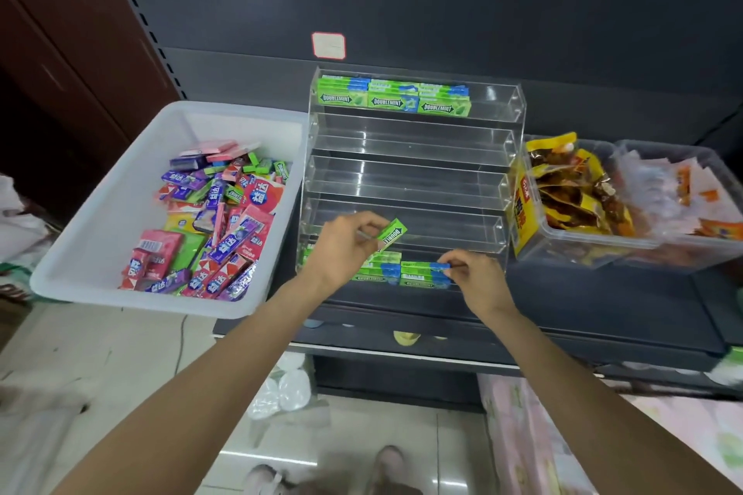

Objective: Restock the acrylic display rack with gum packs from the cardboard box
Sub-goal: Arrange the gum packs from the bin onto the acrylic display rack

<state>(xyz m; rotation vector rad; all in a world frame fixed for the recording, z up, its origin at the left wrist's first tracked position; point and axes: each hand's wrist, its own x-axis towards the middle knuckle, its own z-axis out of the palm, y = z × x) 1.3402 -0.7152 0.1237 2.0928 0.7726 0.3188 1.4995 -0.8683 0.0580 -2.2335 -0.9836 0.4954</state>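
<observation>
I see a shop: a dark shelf [522,305] holds a clear rack [414,157] of gum, with snack tubs [603,249] beside the rack.

Tiered clear acrylic display rack [414,157] on a dark shelf [603,305]. Top tier: green-and-blue Doublemint gum packs [392,96] in a row. Three middle tiers bare. Bottom tier: more green packs [418,273] stacked flat. Left hand [345,249] pinches one green Doublemint pack [392,235], tilted, in front of the fourth tier. Right hand [472,277] pinches the blue end of a bottom-tier pack. White plastic tub [100,221] (not cardboard) left of the rack, holding mixed pink, purple and green gum packs [217,221]. Clear bins of snack packets [575,197] on the right.
</observation>
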